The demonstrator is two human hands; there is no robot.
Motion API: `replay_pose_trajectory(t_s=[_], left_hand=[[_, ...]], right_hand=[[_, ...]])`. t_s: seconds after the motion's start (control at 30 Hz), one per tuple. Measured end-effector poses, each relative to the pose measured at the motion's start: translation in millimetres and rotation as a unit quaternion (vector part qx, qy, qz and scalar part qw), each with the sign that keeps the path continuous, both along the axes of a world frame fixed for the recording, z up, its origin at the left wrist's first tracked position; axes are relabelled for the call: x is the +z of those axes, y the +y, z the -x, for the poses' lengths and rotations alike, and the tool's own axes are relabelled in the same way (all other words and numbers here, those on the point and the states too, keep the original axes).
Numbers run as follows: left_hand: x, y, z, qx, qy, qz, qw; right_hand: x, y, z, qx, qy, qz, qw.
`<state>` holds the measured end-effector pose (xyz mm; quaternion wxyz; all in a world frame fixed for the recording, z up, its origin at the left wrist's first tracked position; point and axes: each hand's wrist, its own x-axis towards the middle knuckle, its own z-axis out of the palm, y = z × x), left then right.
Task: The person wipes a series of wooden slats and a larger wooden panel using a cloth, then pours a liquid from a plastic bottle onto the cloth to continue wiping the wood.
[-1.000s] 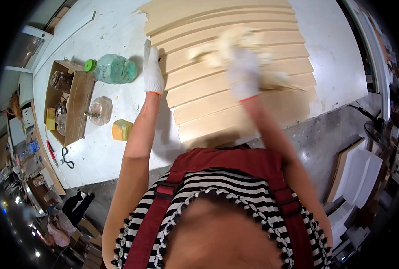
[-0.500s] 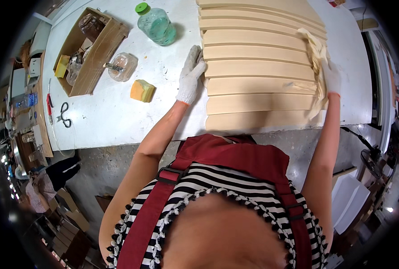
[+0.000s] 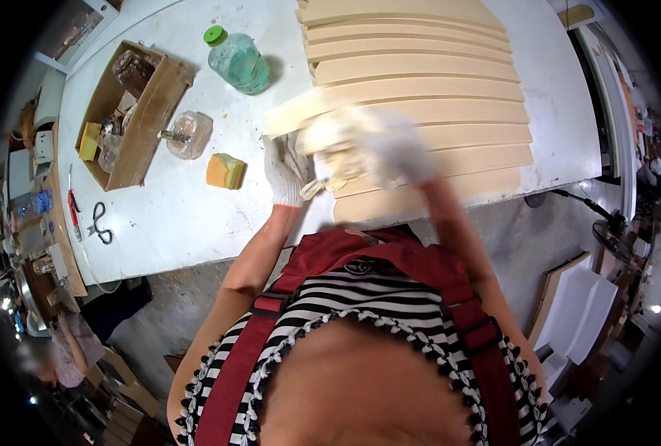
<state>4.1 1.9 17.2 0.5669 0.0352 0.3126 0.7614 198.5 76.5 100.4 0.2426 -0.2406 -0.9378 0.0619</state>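
A row of pale cream wooden slats (image 3: 419, 93) lies overlapping on the white table. My right hand (image 3: 401, 152), in a white knit glove and smeared by motion, grips a crumpled cream cloth (image 3: 338, 137) over the left part of the slats. Beside their left edge rests my left hand (image 3: 286, 171), gloved too, its fingers pointing away from me and apart from any grip. A flap of the cloth hides its fingertips. Left of that hand sits a yellow-orange sponge (image 3: 225, 172).
On the white table's (image 3: 174, 238) left side are a cardboard box (image 3: 152, 126) of jars and scraps, a glass ashtray-like dish (image 3: 189, 136), a green-capped bottle (image 3: 240, 65), black scissors (image 3: 100, 224) and a red-handled tool (image 3: 74, 208). A person (image 3: 70, 346) is at the lower left.
My right hand has swept the cloth from the slats' right edge across to their left side. My left hand has shifted slightly toward me, and the whole view has turned a little.
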Motion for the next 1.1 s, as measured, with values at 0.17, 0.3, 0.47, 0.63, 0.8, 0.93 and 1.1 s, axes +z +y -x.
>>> replay_pose_trajectory(t_s=[0.17, 0.3, 0.47, 0.63, 0.8, 0.93, 1.1], left_hand=[[5, -1, -10, -0.087, 0.045, -0.049, 0.994], [-4, 6, -11, -0.098, 0.06, -0.027, 0.993], [-19, -10, -4, -0.046, 0.166, 0.005, 0.985], [-21, -41, 12, 0.005, 0.124, 0.205, 0.971], [-21, -61, 2, 0.05, 0.232, 0.11, 0.965], [-13, -80, -14, 0.087, 0.275, 0.16, 0.944], [19, -64, -53, 0.115, 0.29, 0.186, 0.932]], right_hand=[[26, 75, -194, -0.498, 0.103, 0.247, 0.825], [-39, 96, -186, -0.533, -0.119, 0.041, 0.837], [-39, -30, 19, -0.11, -0.014, 0.141, 0.984], [-22, -55, 29, -0.049, 0.094, 0.146, 0.983], [-41, -15, -105, -0.062, -0.051, 0.054, 0.995], [-73, 34, -300, -0.249, 0.179, 0.167, 0.937], [-24, 122, -482, -0.615, -0.019, 0.135, 0.776]])
